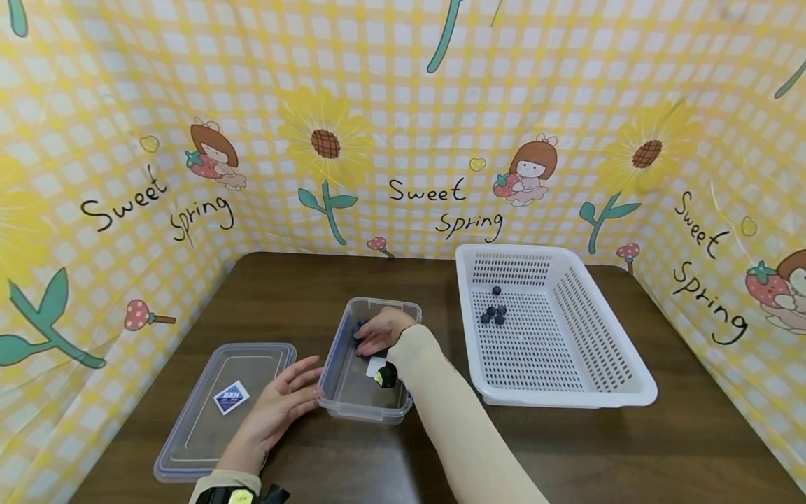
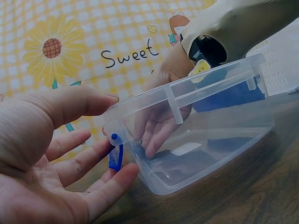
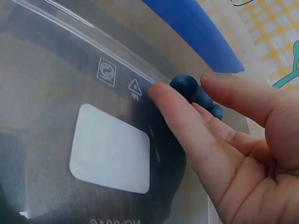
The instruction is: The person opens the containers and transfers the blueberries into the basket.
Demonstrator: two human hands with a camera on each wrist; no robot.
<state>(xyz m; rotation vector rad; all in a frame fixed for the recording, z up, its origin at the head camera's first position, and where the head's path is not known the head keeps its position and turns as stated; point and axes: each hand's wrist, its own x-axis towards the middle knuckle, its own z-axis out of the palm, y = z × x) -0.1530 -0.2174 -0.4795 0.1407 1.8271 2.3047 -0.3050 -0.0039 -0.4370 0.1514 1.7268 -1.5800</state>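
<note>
A clear plastic box (image 1: 368, 409) with blue latches stands uncovered on the table. My left hand (image 1: 288, 400) is at its near left corner; the thumb touches the rim and loosely extended fingers lie beside the blue latch (image 2: 116, 156). My right hand (image 1: 385, 330) reaches down inside the box. In the right wrist view its thumb and index finger lie on either side of a blueberry (image 3: 184, 87), with a slim gap at the thumb. More blueberries (image 3: 216, 111) sit behind that one, partly hidden by the fingers. A white label (image 3: 112, 149) shows on the box floor.
Right of the box stands a white perforated basket (image 1: 613, 336) with several blueberries (image 1: 491, 311) at its left side. The box's clear lid (image 1: 201, 448), bearing a blue-and-white sticker, lies flat at the left. A patterned cloth (image 1: 409, 126) hangs around the brown table (image 1: 296, 280).
</note>
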